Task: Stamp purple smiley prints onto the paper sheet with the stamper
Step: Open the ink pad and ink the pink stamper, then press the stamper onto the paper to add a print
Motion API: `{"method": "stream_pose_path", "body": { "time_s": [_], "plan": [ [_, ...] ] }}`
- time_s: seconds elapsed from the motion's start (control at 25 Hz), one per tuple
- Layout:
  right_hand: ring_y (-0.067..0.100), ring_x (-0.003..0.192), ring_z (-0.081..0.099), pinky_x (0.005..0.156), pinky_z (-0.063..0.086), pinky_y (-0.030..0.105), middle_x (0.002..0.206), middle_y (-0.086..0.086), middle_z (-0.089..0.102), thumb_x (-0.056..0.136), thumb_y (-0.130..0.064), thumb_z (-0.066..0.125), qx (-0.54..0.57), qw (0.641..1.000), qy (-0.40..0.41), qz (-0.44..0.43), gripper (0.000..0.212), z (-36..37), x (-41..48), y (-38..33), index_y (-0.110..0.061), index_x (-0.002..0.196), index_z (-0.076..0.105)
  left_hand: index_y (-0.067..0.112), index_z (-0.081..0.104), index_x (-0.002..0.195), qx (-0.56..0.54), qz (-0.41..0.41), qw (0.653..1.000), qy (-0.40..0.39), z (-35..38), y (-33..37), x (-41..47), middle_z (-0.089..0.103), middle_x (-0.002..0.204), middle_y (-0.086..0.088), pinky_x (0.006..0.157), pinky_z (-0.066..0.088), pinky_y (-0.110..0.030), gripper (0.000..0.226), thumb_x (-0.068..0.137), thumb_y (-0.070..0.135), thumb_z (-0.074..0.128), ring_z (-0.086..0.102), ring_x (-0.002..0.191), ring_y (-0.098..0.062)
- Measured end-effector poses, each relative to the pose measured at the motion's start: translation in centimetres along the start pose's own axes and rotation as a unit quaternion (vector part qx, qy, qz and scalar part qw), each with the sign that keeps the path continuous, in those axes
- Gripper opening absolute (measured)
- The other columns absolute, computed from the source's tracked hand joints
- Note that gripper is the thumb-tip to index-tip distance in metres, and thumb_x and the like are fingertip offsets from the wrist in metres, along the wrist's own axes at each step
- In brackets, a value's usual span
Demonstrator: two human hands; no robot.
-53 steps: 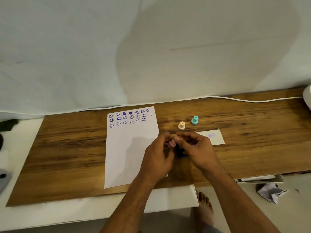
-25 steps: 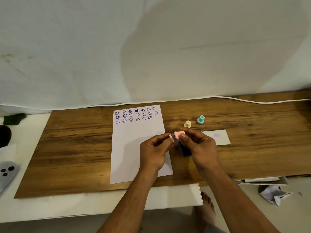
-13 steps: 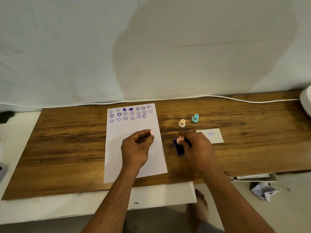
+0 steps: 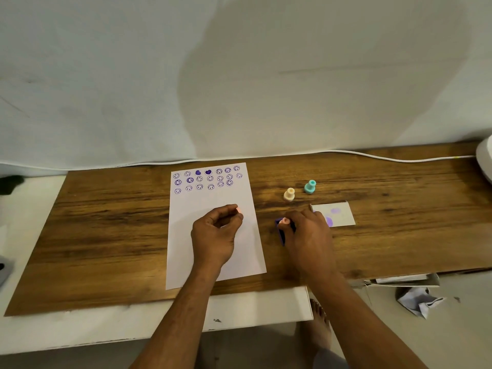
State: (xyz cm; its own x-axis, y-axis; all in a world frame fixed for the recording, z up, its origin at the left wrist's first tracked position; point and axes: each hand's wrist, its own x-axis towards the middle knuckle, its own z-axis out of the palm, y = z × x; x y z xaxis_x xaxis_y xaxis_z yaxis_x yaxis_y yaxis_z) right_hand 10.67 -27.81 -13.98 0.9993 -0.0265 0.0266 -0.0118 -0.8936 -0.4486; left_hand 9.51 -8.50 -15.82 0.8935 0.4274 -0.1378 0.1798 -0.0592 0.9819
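A white paper sheet point(image 4: 210, 206) lies on the wooden board point(image 4: 106, 235), with three rows of purple smiley prints and two hearts along its top. My left hand point(image 4: 215, 233) hovers over the sheet's middle and pinches a small pink cap point(image 4: 238, 209) at its fingertips. Just right of the sheet, my right hand point(image 4: 310, 235) grips a pink stamper point(image 4: 285, 221) held down on a dark purple ink pad point(image 4: 281, 235). Most of the pad is hidden under the fingers.
A cream stamper point(image 4: 289, 194) and a teal stamper point(image 4: 310, 186) stand behind my right hand. A white card point(image 4: 342, 213) with purple smudges lies to the right. A white cable point(image 4: 372, 155) runs along the back edge. Crumpled paper point(image 4: 418, 302) lies on the floor.
My hands were together pulling the cap off the stamper. The left hand has moved left over the sheet with the cap, and the right has brought the stamper down onto the ink pad.
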Motion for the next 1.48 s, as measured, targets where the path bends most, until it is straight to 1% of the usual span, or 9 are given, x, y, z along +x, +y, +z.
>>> {"method": "stream_pose_path", "body": {
  "time_s": [0.24, 0.48, 0.84, 1.04, 1.16, 1.28, 1.32, 1.4, 1.48],
  "plan": [
    [0.022, 0.109, 0.058, 0.082, 0.048, 0.032, 0.112, 0.005, 0.076, 0.092, -0.016, 0.075, 0.008, 1.0, -0.007, -0.016, 0.027, -0.2, 0.3, 0.3, -0.016, 0.119, 0.076, 0.04, 0.076, 0.097, 0.004, -0.003, 1.0, -0.001, -0.1, 0.0, 0.1, 0.074, 0.085, 0.034, 0.067, 0.05, -0.002, 0.028, 0.084, 0.017, 0.085, 0.071, 0.088, 0.012],
    [0.023, 0.117, 0.057, 0.09, 0.056, 0.039, 0.119, 0.003, 0.074, 0.09, -0.016, 0.078, 0.01, 0.999, -0.044, -0.007, 0.036, -0.3, 0.3, 0.6, -0.021, 0.125, 0.073, 0.044, 0.074, 0.095, 0.01, 0.001, 1.0, -0.007, -0.1, 0.1, 0.1, 0.071, 0.082, 0.042, 0.066, 0.048, 0.0, 0.03, 0.085, 0.017, 0.084, 0.069, 0.087, 0.016],
    [0.024, 0.113, 0.059, 0.085, 0.053, 0.036, 0.115, 0.005, 0.075, 0.089, -0.016, 0.08, 0.002, 0.999, -0.032, -0.019, 0.033, -0.1, 0.4, 0.6, -0.019, 0.121, 0.074, 0.044, 0.074, 0.094, -0.001, -0.005, 1.0, -0.003, -0.3, -0.1, 0.3, 0.072, 0.082, 0.04, 0.067, 0.05, -0.001, 0.03, 0.085, 0.017, 0.084, 0.07, 0.088, 0.015],
    [0.021, 0.108, 0.059, 0.08, 0.046, 0.029, 0.113, 0.004, 0.075, 0.091, -0.019, 0.078, -0.007, 0.999, -0.034, -0.024, 0.028, -0.4, 0.5, 0.7, -0.019, 0.119, 0.075, 0.037, 0.08, 0.09, -0.082, -0.068, 0.994, 0.022, -0.6, -0.5, 0.3, 0.079, 0.09, 0.028, 0.066, 0.054, -0.007, 0.021, 0.085, 0.017, 0.084, 0.073, 0.091, 0.005],
    [0.01, 0.097, 0.054, 0.074, 0.044, 0.025, 0.108, -0.004, 0.073, 0.094, -0.027, 0.075, 0.093, 0.996, 0.014, 0.006, 0.022, -0.7, 0.5, -0.6, -0.022, 0.116, 0.077, 0.034, 0.08, 0.089, -0.098, -0.083, 0.991, 0.028, -1.0, -0.5, 0.4, 0.079, 0.09, 0.025, 0.065, 0.055, -0.008, 0.021, 0.085, 0.014, 0.084, 0.074, 0.089, 0.003],
    [0.003, 0.093, 0.065, 0.076, 0.055, 0.023, 0.109, -0.013, 0.073, 0.093, -0.025, 0.077, 0.259, 0.964, 0.046, 0.041, 0.024, -0.9, 2.7, -4.0, -0.03, 0.116, 0.076, 0.033, 0.081, 0.09, -0.096, -0.103, 0.989, 0.042, -1.2, -0.7, 0.5, 0.08, 0.09, 0.021, 0.074, 0.059, -0.016, 0.02, 0.084, 0.014, 0.084, 0.077, 0.09, -0.007],
    [-0.002, 0.089, 0.066, 0.073, 0.055, 0.019, 0.104, -0.019, 0.071, 0.091, -0.025, 0.078, 0.281, 0.958, 0.036, 0.044, 0.024, -0.8, 3.9, -5.3, -0.031, 0.114, 0.076, 0.033, 0.081, 0.09, -0.095, -0.112, 0.988, 0.048, -1.2, -0.8, 0.4, 0.081, 0.09, 0.02, 0.078, 0.06, -0.02, 0.019, 0.085, 0.015, 0.084, 0.076, 0.091, -0.009],
    [-0.015, 0.078, 0.064, 0.059, 0.046, 0.004, 0.09, -0.03, 0.065, 0.088, -0.027, 0.082, 0.307, 0.95, 0.017, 0.048, 0.021, -0.1, 6.5, -7.4, -0.034, 0.106, 0.072, 0.034, 0.081, 0.09, -0.094, -0.122, 0.986, 0.058, -1.2, -1.0, 0.3, 0.08, 0.089, 0.02, 0.084, 0.061, -0.026, 0.018, 0.085, 0.016, 0.084, 0.075, 0.094, -0.011],
    [-0.018, 0.073, 0.061, 0.054, 0.044, 0.002, 0.083, -0.033, 0.059, 0.088, -0.024, 0.082, 0.303, 0.952, 0.01, 0.046, 0.02, 1.2, 8.5, -8.7, -0.029, 0.105, 0.073, 0.034, 0.081, 0.089, -0.092, -0.126, 0.986, 0.063, -1.3, -1.3, 0.3, 0.08, 0.092, 0.018, 0.088, 0.061, -0.03, 0.018, 0.085, 0.017, 0.084, 0.075, 0.095, -0.013]
  ]
}}
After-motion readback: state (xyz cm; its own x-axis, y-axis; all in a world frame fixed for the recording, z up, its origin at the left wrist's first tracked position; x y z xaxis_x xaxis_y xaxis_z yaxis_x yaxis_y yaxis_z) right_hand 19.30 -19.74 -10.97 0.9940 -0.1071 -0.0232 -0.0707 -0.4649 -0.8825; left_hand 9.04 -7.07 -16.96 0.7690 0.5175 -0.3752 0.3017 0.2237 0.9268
